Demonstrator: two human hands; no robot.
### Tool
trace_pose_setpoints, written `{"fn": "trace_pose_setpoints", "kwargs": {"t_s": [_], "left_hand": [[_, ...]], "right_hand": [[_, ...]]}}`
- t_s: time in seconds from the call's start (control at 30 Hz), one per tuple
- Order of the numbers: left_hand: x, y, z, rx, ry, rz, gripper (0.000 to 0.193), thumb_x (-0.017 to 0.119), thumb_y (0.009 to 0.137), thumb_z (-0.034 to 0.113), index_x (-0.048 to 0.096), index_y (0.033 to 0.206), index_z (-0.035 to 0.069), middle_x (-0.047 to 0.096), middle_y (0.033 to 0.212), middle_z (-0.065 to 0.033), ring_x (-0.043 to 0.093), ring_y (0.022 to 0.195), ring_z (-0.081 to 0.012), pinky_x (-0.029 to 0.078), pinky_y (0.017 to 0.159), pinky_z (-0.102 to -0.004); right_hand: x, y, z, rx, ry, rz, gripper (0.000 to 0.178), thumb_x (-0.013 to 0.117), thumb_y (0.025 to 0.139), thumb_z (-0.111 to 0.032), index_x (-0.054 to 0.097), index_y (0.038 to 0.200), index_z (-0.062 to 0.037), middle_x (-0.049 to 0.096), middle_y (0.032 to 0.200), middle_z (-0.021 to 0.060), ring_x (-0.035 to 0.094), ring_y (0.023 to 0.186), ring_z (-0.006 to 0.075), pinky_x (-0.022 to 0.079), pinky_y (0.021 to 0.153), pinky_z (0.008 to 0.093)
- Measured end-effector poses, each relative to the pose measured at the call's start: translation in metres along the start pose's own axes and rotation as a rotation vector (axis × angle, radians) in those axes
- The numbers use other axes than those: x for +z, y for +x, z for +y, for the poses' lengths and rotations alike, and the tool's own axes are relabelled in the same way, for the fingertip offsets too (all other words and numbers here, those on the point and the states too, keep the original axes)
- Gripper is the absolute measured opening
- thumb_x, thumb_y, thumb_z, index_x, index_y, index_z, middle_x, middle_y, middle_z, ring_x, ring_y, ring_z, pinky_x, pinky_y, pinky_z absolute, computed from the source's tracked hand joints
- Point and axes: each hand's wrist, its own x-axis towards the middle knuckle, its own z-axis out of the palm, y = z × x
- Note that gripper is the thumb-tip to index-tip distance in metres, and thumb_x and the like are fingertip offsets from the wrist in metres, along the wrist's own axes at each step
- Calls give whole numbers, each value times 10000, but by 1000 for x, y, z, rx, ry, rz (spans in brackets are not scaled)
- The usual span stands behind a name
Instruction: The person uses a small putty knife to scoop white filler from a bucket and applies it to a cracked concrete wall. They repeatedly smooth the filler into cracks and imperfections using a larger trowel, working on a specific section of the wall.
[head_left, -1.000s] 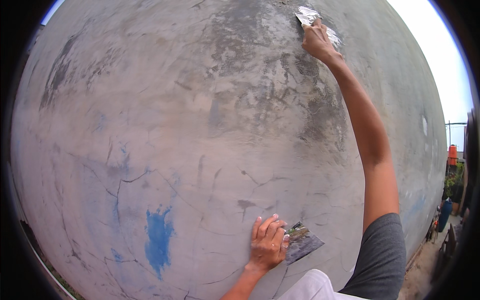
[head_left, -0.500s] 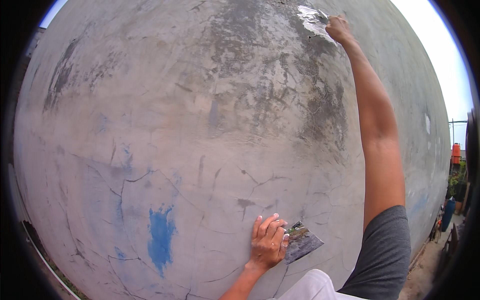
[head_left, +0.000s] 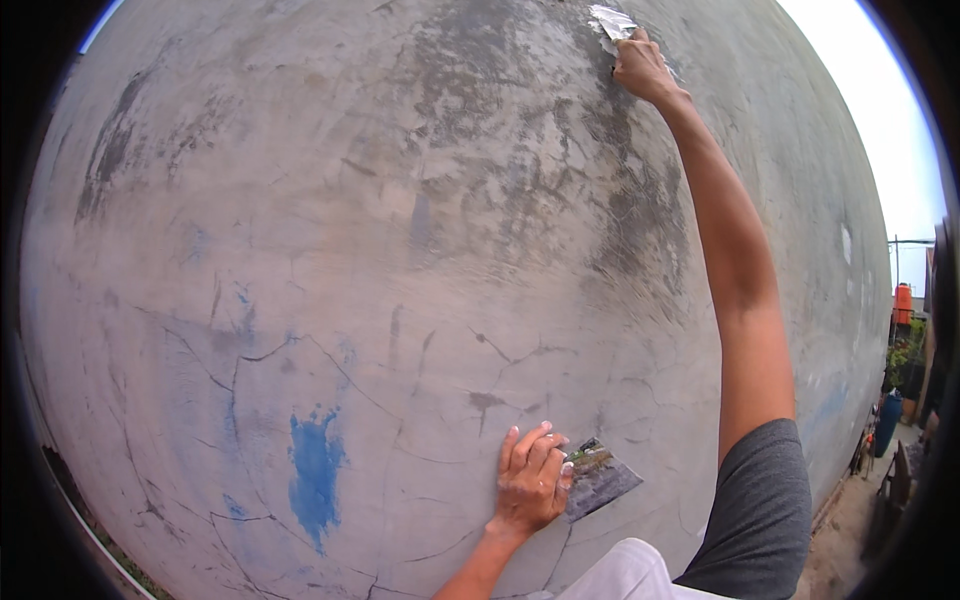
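Since the frame half a second earlier, the right hand (head_left: pixel 643 65) has shifted left and slightly down, from the right edge of the patch of wet-looking white paste (head_left: pixel 605 43) to over it. Reading: the stroke side is past and the tool is back on the paste; coverage under the fingers cannot be judged. The left hand shows no clear change.

Grip, right: fingers closed round the near end of a thin flat blade smeared with white (head_left: pixel 618 23), upper right of centre at the top of the frame. Handle hidden.

Grip, left: the left hand (head_left: pixel 530 480), lower centre, has its fingers loosely bent, gap small, on the left edge of a shiny dark-grey four-sided plate (head_left: pixel 606 483). White smears on fingertips.

Outward: grey, cracked plaster wall (head_left: pixel 250 280) fills most of the frame, darkly stained upper centre; bright blue paint patch (head_left: pixel 316 470), lower left; orange cylindrical tank (head_left: pixel 903 303), right edge.
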Motion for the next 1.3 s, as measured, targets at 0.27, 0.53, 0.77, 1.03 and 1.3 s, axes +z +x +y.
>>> {"fn": "trace_pose_setpoints", "kwargs": {"t_s": [0.27,0.53,0.77,1.03,1.3], "left_hand": [[-2,1,-1,-7,24,0,144,506,816,192,579,811,69,573,1045,-37,456,1169,-221,256,1057,-457],[1,0,-2,13,14,-2,179,474,840,205,574,807,61,577,1046,-40,460,1155,-246,247,1053,-490],[-4,2,2,-12,15,-22,113,528,816,180,567,796,76,574,1064,-23,449,1186,-205,261,1064,-448],[1,0,-1,-5,0,10,210,465,855,223,584,806,57,578,1038,-48,462,1159,-241,257,1051,-485],[0,0,0,1,-20,0,204,468,854,221,577,793,60,579,1037,-48,463,1157,-242,256,1049,-485]], "right_hand": [[-13,-56,-11,-160,33,85,305,481,821,-23,602,1093,43,537,1031,241,530,1002,363,436,885,408],[-22,-2,37,-56,6,136,289,483,771,-55,640,1004,11,546,1116,237,507,1098,360,416,949,407],[-12,36,53,-97,-108,83,331,444,825,-134,648,1061,-22,581,1050,219,527,1055,348,400,949,395],[-14,9,32,-57,21,39,317,461,803,-91,639,1054,-19,524,1157,219,517,1075,367,409,936,414],[-23,-30,17,-71,5,-1,317,447,838,-93,630,1087,-23,506,1160,221,506,1092,365,410,944,415]]}}
